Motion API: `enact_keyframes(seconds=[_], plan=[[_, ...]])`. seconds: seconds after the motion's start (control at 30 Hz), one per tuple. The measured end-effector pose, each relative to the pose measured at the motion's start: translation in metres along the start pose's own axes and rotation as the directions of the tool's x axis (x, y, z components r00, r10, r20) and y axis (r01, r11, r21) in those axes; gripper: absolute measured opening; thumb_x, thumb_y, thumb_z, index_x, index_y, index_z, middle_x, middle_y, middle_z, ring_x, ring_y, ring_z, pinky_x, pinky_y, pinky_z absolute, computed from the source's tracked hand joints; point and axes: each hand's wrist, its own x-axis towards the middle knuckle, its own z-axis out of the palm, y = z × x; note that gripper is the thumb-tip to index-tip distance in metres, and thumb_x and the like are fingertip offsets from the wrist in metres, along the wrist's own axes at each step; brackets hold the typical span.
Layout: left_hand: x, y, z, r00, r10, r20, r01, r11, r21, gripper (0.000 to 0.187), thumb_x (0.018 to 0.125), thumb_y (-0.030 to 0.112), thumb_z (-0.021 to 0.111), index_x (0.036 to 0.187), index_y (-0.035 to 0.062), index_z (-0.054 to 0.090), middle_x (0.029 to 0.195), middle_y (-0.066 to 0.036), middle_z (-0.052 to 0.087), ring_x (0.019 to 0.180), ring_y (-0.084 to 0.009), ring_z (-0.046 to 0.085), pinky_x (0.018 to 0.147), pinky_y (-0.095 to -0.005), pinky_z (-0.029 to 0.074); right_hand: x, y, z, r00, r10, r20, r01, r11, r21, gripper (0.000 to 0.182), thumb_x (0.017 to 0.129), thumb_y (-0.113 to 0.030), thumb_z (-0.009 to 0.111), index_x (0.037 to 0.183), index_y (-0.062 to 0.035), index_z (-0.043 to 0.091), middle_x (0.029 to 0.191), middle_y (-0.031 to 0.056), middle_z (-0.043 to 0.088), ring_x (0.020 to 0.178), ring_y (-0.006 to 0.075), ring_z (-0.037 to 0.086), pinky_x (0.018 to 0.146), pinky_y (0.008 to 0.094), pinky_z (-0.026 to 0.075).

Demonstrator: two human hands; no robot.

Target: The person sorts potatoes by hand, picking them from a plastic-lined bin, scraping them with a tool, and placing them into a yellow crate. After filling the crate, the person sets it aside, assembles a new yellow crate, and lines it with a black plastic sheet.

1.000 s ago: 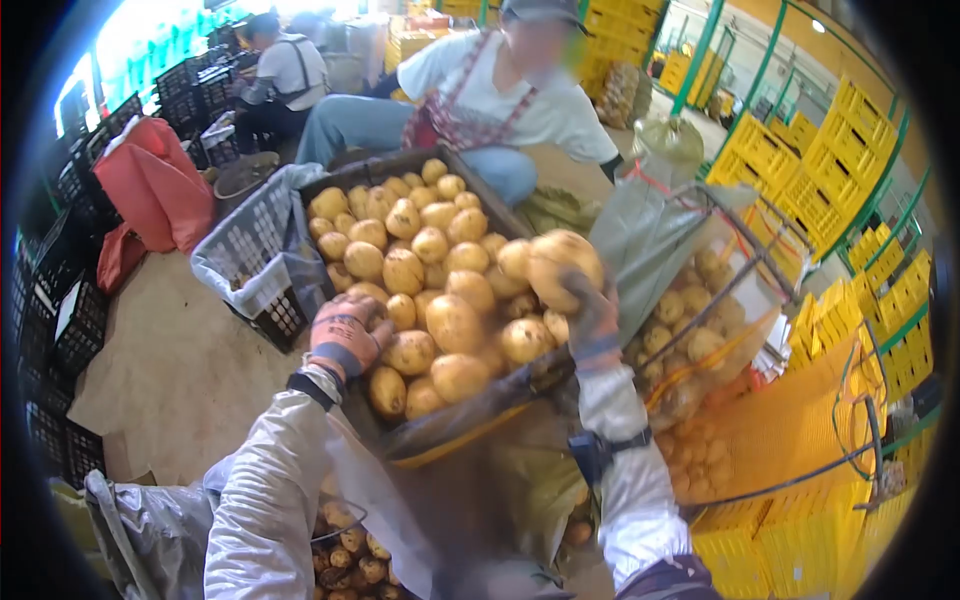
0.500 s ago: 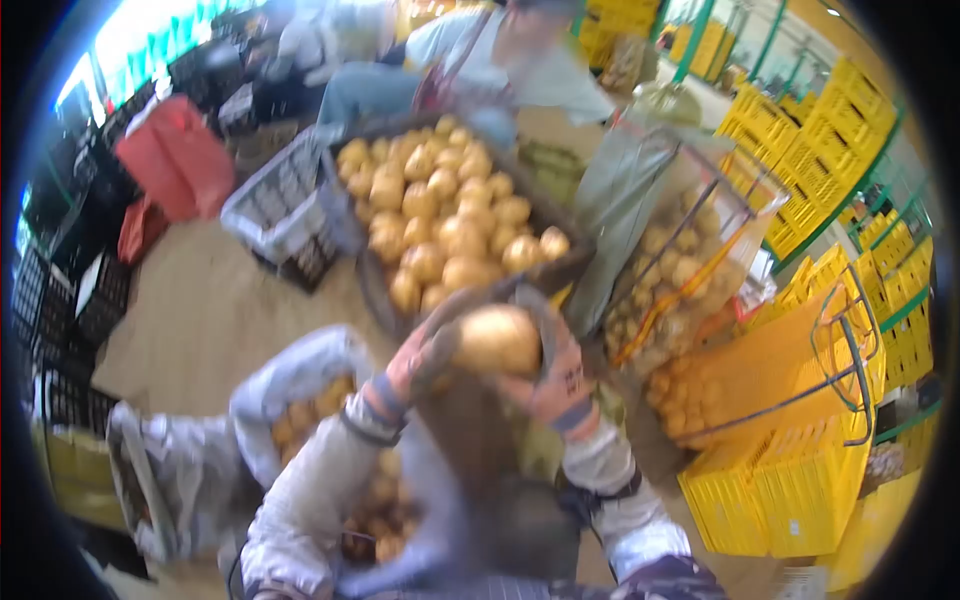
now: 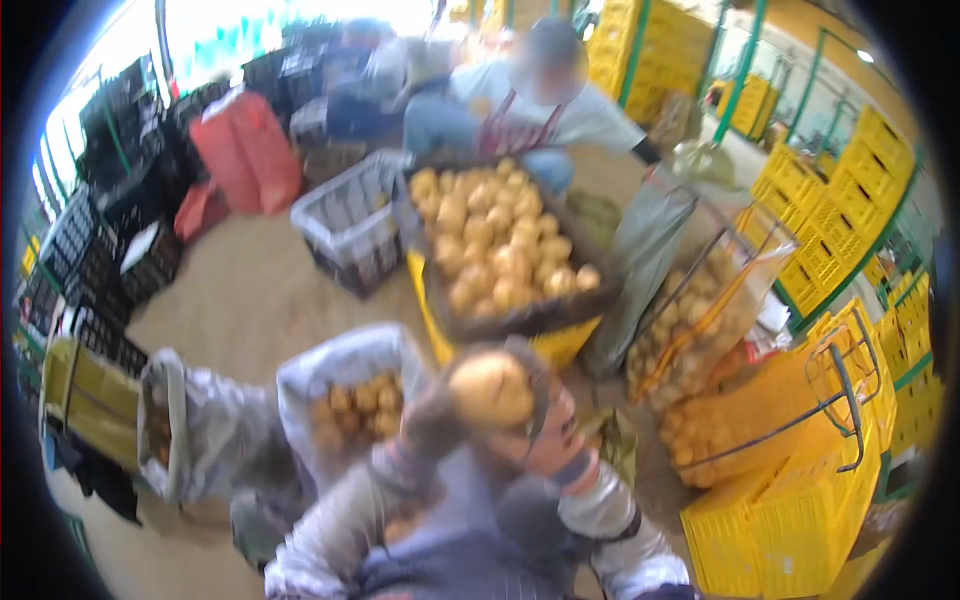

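A large potato (image 3: 490, 390) is held up in front of me between both gloved hands. My left hand (image 3: 432, 412) presses on its left side, blurred by motion. My right hand (image 3: 548, 425), in a pinkish glove with dark fingers, wraps round its right side. Just beyond my hands, a yellow crate (image 3: 432, 318) with a dark lining is heaped with potatoes (image 3: 500, 240). Below left of my hands stands an open whitish sack (image 3: 300, 400) with smaller potatoes (image 3: 362, 405) inside.
Left of the heaped crate sits a grey crate (image 3: 345, 235). Across from me a person (image 3: 540, 110) crouches, one arm reaching toward a bag of potatoes (image 3: 690, 310). An orange mesh bag (image 3: 760, 400) and yellow crates (image 3: 770, 530) stand at right. Another grey sack (image 3: 225, 430) is at left.
The potato and both hands have come down and closer to me, away from the heaped crate. My view has tilted up and turned left. The person opposite has raised their head.
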Motion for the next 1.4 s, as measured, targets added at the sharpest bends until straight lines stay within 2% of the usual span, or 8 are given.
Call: enact_keyframes(seconds=[0.23,0.3,0.47,0.6,0.73,0.9,1.07,1.4], plan=[[-0.011,-0.005,-0.007,0.966,-0.216,-0.14,0.256,0.859,0.443,0.076,0.098,0.051,0.057,0.151,0.0,0.036,0.133,-0.015,0.058,0.113,-0.026,0.064,0.091,-0.0393,0.056,-0.017,0.03,-0.031,0.747,0.665,-0.015,-0.545,0.624,0.559,0.071,0.078,-0.029,0.089,0.136,-0.0026,0.056,0.122,0.0123,0.067,0.109,0.0233,0.066,0.097,0.0366,0.055],[-0.021,0.009,-0.014,0.958,-0.21,-0.196,0.286,0.742,0.606,0.066,0.098,0.045,0.058,0.145,-0.0005,0.045,0.124,-0.013,0.062,0.104,-0.0226,0.066,0.084,-0.0362,0.056,0.0,0.048,-0.078,0.858,0.345,-0.381,-0.357,0.933,0.041,0.08,0.075,-0.027,0.09,0.139,-0.0017,0.05,0.126,0.014,0.064,0.112,0.024,0.065,0.095,0.0361,0.057],[-0.066,0.034,-0.083,0.892,-0.172,-0.419,0.409,0.705,0.58,0.052,0.098,0.038,0.059,0.133,-0.0004,0.055,0.114,-0.009,0.065,0.095,-0.0185,0.066,0.083,-0.0336,0.055,0.099,0.091,-0.27,0.705,-0.305,-0.64,-0.146,0.821,-0.552,0.068,0.08,-0.02,0.086,0.135,0.0042,0.052,0.131,0.0174,0.061,0.116,0.0267,0.062,0.1,0.0373,0.051],[-0.082,0.043,-0.123,0.85,-0.127,-0.511,0.476,0.602,0.642,0.046,0.1,0.034,0.056,0.133,0.0015,0.055,0.108,-0.007,0.066,0.098,-0.0171,0.066,0.085,-0.0317,0.054,0.163,0.181,-0.444,0.901,0.021,-0.432,-0.408,0.374,-0.833,0.063,0.089,-0.028,0.076,0.138,0.0023,0.053,0.136,0.0206,0.059,0.124,0.0309,0.059,0.106,0.0373,0.045],[-0.088,0.049,-0.122,0.797,-0.212,-0.565,0.582,0.52,0.625,0.035,0.102,0.028,0.056,0.123,-0.0001,0.062,0.11,-0.009,0.068,0.097,-0.0203,0.067,0.085,-0.0332,0.053,0.123,0.178,-0.324,0.954,0.154,-0.258,-0.29,0.697,-0.656,0.038,0.099,-0.013,0.061,0.132,0.0057,0.06,0.128,0.0167,0.067,0.119,0.0271,0.062,0.108,0.0369,0.045],[-0.148,0.065,-0.129,0.821,-0.131,-0.556,0.534,-0.169,0.828,0.028,0.094,0.025,0.068,0.099,-0.0021,0.073,0.11,-0.019,0.071,0.101,-0.0347,0.067,0.09,-0.0425,0.053,0.065,0.21,-0.12,0.921,0.229,0.314,-0.027,0.843,-0.537,0.028,0.097,-0.011,0.059,0.119,0.004,0.067,0.114,0.0186,0.069,0.112,0.0309,0.064,0.104,0.0372,0.046],[-0.164,0.138,-0.133,0.702,0.347,-0.622,0.609,0.16,0.777,0.039,0.096,0.003,0.055,0.135,0.0052,0.055,0.111,-0.008,0.064,0.105,-0.0139,0.059,0.093,-0.0305,0.049,0.09,0.284,-0.046,0.968,0.077,0.24,0.067,0.84,-0.538,0.031,0.1,-0.016,0.056,0.124,0.0017,0.064,0.124,0.0209,0.067,0.117,0.035,0.063,0.102,0.0402,0.048],[-0.117,0.113,-0.256,0.667,0.104,-0.738,0.624,-0.62,0.476,0.046,0.089,0.036,0.065,0.124,0.0052,0.061,0.122,-0.018,0.064,0.113,-0.0327,0.063,0.099,-0.0436,0.05,0.076,0.294,0.015,0.976,0.181,0.124,-0.029,0.666,-0.745,0.029,0.103,-0.025,0.052,0.121,-0.0084,0.066,0.111,0.0195,0.069,0.102,0.0411,0.064,0.088,0.0447,0.051]])
